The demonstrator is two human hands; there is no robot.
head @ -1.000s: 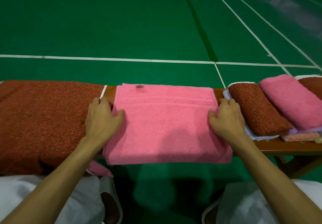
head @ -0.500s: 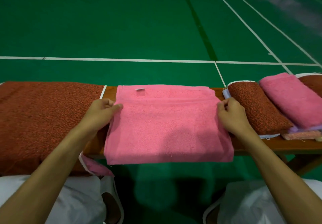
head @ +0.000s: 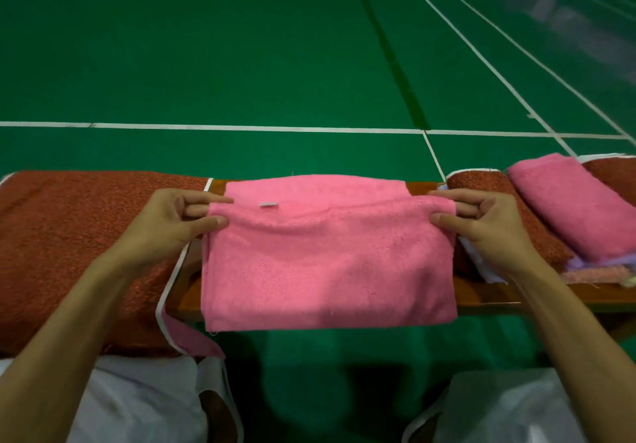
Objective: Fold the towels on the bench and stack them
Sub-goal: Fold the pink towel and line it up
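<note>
A pink towel (head: 327, 263) lies folded across the middle of the wooden bench (head: 481, 293), its near part hanging over the front edge. My left hand (head: 172, 222) pinches the towel's upper left corner and my right hand (head: 481, 222) pinches the upper right corner, both lifted a little off the bench. A small grey label shows near the top left of the towel. To the right lies a stack of folded towels: a rust-red towel (head: 530, 222) and a pink one (head: 578, 208) on top.
A large rust-red towel (head: 79, 253) with white trim covers the left part of the bench, with a pink scrap hanging under it. Pale lilac and peach cloths (head: 592, 270) lie under the right stack. Green court floor with white lines lies beyond. My white-clad knees are below.
Both hands went from lying at the towel's side edges to pinching its upper corners. The top layer is now raised and pulled wider, and the towel's far strip shows behind it.
</note>
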